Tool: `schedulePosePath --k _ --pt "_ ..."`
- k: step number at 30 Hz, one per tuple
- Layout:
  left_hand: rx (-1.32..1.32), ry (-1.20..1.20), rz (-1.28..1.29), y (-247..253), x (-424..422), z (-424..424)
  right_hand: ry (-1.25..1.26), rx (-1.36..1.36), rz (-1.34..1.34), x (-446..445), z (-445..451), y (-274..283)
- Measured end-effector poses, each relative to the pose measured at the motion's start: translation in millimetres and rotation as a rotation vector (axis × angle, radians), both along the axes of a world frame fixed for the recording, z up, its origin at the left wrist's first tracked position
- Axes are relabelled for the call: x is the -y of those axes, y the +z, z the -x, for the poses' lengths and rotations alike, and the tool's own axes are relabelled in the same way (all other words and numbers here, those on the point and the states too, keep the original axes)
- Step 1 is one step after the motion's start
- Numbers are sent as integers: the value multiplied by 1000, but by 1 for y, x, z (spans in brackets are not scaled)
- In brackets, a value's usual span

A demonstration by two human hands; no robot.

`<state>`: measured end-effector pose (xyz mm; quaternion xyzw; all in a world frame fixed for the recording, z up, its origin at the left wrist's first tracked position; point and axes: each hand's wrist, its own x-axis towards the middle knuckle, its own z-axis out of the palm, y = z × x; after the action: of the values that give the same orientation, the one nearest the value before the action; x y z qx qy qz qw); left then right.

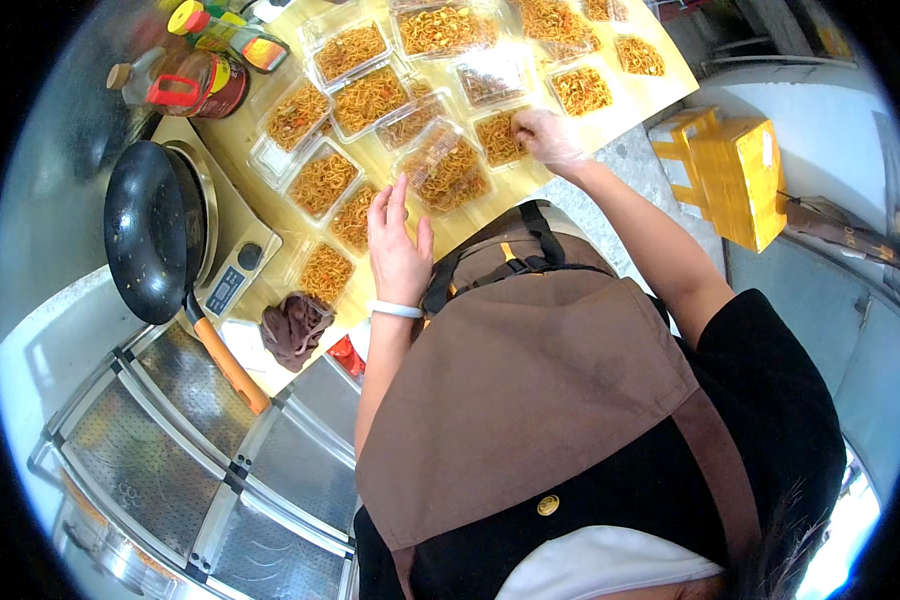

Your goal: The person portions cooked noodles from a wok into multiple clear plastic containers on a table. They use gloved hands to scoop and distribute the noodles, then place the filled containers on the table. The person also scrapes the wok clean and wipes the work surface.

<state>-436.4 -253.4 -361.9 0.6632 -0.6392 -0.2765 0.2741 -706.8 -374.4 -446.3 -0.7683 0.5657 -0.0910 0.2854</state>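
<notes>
My bare left hand (400,251) has its fingers apart, with the fingertips beside a clear plastic box of noodles (448,174). Whether they touch the box I cannot tell. My right hand (551,139) wears a thin clear plastic glove. Its curled fingers are at the right side of another noodle box (498,138), and what may be between them is hidden. Several more clear boxes filled with brown noodles, among them one at the left (322,184) and one at the right (581,90), cover the light wooden table (626,109).
A black wok (146,232) with an orange handle rests on a burner at the left. Sauce bottles (259,49) and a brown jug (225,84) stand behind it. A crumpled dark cloth (294,330) lies at the table's near-left corner. Yellow-taped cartons (742,180) are at the right.
</notes>
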Motion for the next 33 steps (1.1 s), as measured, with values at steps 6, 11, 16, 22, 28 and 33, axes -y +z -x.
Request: schedulePosePath --k 6,11,16,22,28,33 --pt "55 1 63 -4 3 -4 -319 349 -164 1 21 6" --pt "10 17 43 -2 8 -5 -516 872 -637 7 36 9" --pt "-21 56 18 -3 12 -7 -513 1256 -785 11 23 38" --pt "10 -5 58 -1 18 -16 -443 1339 -724 58 -30 96" --pt "15 -8 54 -4 20 -35 -26 886 -568 125 -125 81" --pt "-65 83 -17 5 28 -51 458 390 121 148 -177 22"
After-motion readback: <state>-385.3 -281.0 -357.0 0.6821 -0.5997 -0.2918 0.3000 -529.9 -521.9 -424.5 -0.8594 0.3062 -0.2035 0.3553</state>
